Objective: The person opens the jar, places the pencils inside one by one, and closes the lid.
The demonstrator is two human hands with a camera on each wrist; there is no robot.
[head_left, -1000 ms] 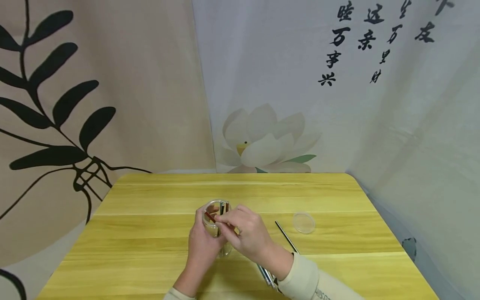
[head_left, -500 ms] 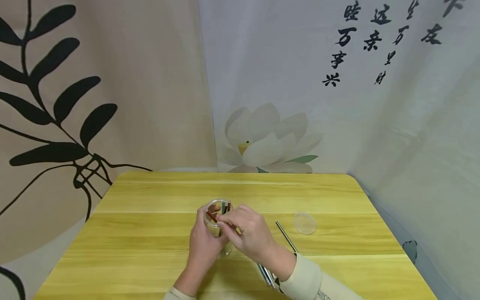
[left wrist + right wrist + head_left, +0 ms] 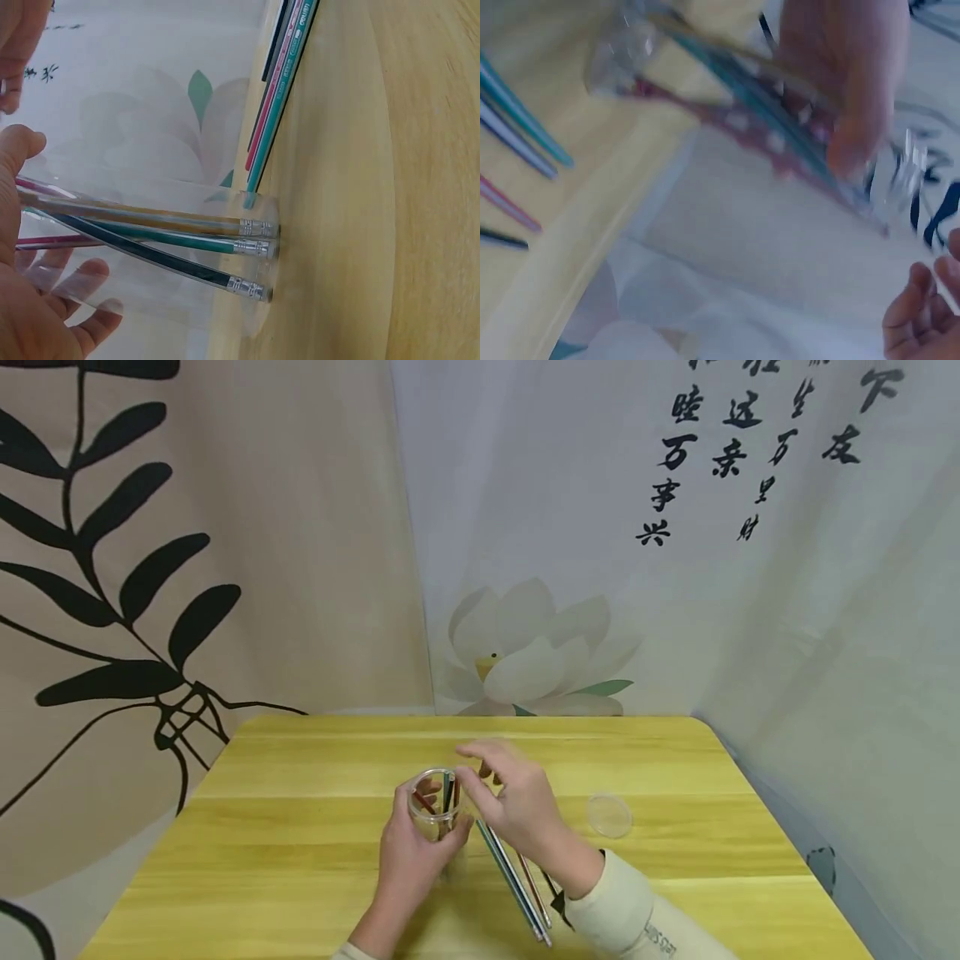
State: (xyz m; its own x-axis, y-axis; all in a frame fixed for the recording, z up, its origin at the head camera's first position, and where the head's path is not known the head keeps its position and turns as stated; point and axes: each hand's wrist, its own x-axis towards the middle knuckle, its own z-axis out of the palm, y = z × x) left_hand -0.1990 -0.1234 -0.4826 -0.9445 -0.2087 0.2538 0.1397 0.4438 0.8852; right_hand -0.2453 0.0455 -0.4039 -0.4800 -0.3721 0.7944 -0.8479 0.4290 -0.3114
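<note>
My left hand (image 3: 412, 864) grips a clear plastic jar (image 3: 435, 825), its fingers and thumb curled round the wall. Several pencils (image 3: 172, 240) lean inside, coloured brown, green, dark and red, with their eraser ends at the bottom. A red pencil (image 3: 423, 801) rests against the jar's left rim. Beside the jar's mouth, to the right, my right hand (image 3: 517, 797) is raised with thumb and fingers apart, holding nothing. In the right wrist view its fingers (image 3: 922, 307) show at the lower right corner, apart from the jar.
More pencils (image 3: 513, 881) lie on the wooden table (image 3: 262, 860) to the right of the jar, partly under my right forearm. A round clear lid (image 3: 609, 816) lies farther right. A printed cloth (image 3: 300, 527) hangs behind the table's far edge.
My right hand has released the red pencil at the jar's mouth and moved up and right, its fingers opening. The pencils on the table show more. The head view has tilted slightly upward.
</note>
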